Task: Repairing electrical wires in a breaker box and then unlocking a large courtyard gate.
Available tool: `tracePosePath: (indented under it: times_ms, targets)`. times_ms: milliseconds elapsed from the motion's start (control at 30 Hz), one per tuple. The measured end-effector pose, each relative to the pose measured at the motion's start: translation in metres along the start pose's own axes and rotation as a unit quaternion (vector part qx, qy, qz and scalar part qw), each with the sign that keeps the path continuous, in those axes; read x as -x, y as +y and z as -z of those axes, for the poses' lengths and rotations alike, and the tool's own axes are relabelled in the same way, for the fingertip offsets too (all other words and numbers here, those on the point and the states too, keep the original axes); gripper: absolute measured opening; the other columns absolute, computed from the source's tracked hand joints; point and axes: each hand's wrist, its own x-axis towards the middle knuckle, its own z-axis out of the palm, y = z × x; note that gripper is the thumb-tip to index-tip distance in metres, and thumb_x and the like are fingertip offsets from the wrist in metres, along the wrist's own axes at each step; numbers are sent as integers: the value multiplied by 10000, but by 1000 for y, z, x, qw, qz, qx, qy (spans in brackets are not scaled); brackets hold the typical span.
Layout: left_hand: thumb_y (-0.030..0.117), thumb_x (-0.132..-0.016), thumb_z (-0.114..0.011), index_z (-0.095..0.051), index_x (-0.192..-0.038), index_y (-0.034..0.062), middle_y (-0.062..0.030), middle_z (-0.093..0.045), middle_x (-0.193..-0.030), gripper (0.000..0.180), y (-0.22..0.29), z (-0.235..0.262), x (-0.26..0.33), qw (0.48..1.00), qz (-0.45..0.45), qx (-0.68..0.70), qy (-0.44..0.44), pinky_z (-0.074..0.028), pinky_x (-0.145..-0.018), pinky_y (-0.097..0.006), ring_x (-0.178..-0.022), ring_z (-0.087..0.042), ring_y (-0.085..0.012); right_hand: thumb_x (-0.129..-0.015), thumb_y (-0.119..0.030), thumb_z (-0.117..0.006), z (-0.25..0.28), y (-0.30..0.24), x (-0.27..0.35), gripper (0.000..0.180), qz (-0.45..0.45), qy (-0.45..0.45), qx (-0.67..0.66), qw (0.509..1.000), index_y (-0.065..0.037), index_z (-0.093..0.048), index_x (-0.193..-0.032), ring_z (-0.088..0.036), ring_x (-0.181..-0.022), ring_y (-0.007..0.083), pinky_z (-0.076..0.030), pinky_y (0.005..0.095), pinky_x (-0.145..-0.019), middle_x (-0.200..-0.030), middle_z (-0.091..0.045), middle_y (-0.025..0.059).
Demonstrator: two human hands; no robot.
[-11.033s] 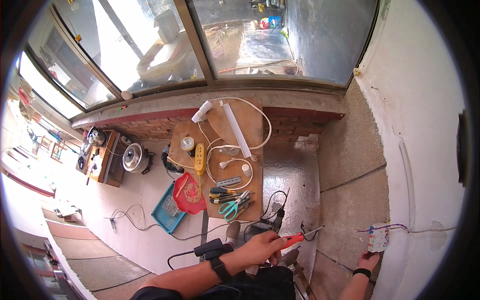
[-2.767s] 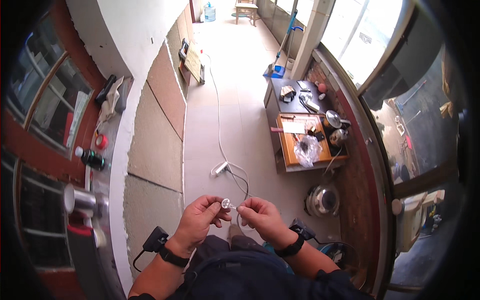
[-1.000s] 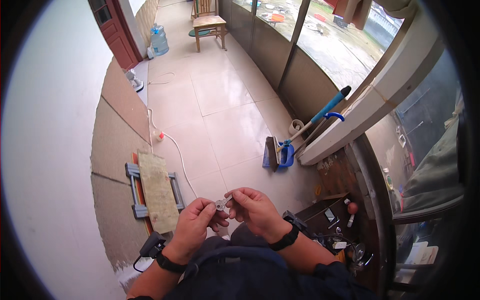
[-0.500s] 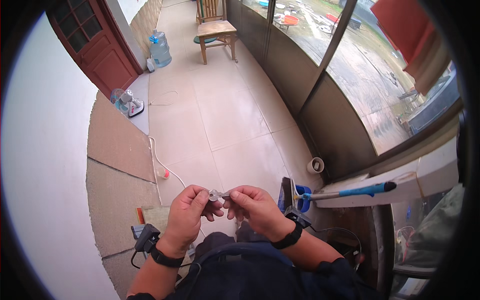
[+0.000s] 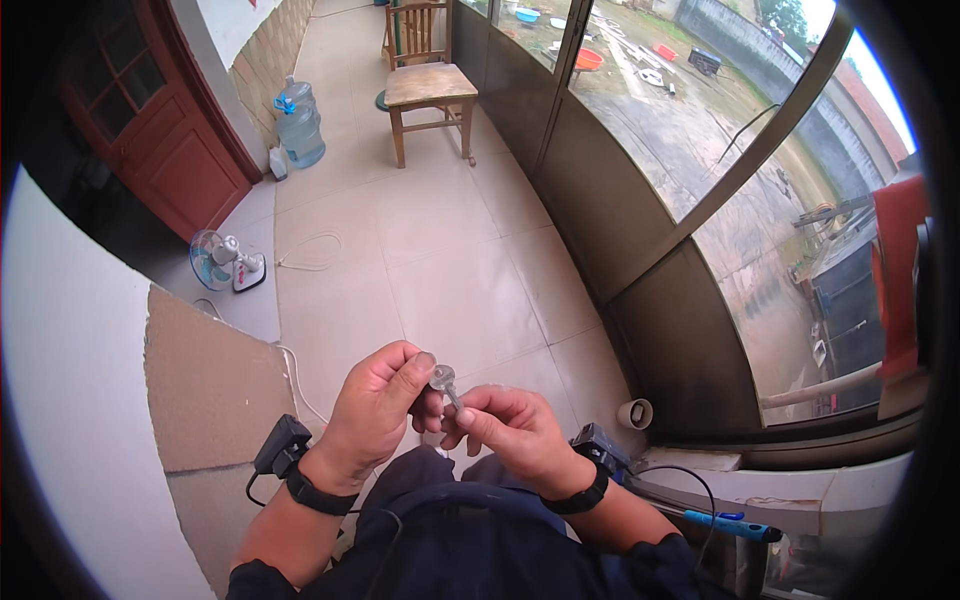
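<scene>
A small silver key (image 5: 443,379) is held between my two hands, over the floor in front of my lap. The thumb and fingers of my left hand (image 5: 378,408) pinch it by its round head. My right hand (image 5: 513,430) has its thumb and forefinger on the key's narrow blade, which points down and to the right. Both hands are closed around it, and the fingertips behind the key are partly hidden. Each wrist wears a black strap with a small dark device and a cable.
A wooden chair (image 5: 432,88) and a large water bottle (image 5: 299,128) stand farther along the tiled floor. To the left are a small fan (image 5: 232,262) and a red door (image 5: 165,140). A white cup (image 5: 634,414) lies by the glazed wall at right, near a blue-tipped handle (image 5: 735,525).
The view has shifted, showing more of the yard and door. The key has turned from nearly level to slanting down, its head still in the left fingers and its blade in the right.
</scene>
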Motion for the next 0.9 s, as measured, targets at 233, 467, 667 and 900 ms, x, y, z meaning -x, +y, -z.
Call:
tracePosePath:
  times_ms: [233,467,667,900]
  targets:
    - [269,-988,-517,-537,-887,45,-48,-575,-674,246,57,10,-139,999,33,-12,-36,-467,-519,-235,-559,-541,-116,-972,-186,-563,50,-58,-111,213,-4,29,7,1000,0,-634,-1047,-659,-862,145,-502,250,-676,-949,-670,77]
    - [261,-991,-512,-529,-874,48,-48,-571,-666,244,88,-9,-279,999,39,-5,-37,-457,-506,-226,-535,-529,-114,-971,-177,-563,135,-113,-208,201,36,24,-1,999,-5,-636,-1043,-656,-867,145,-500,245,-675,-957,-669,78]
    - [257,-991,-509,-531,-878,52,-44,-572,-665,236,117,-35,-389,998,37,-8,-47,-457,-495,-226,-531,-529,-111,-968,-168,-567,206,-170,-279,184,35,26,-37,998,-10,-636,-1030,-663,-869,152,-510,248,-657,-964,-676,74]
    - [258,-989,-513,-525,-868,58,-44,-570,-661,235,139,-49,-507,993,64,-4,-97,-458,-494,-224,-530,-529,-111,-972,-171,-562,267,-213,-347,187,48,75,-23,996,-7,-634,-1021,-665,-856,151,-495,241,-664,-965,-677,70]
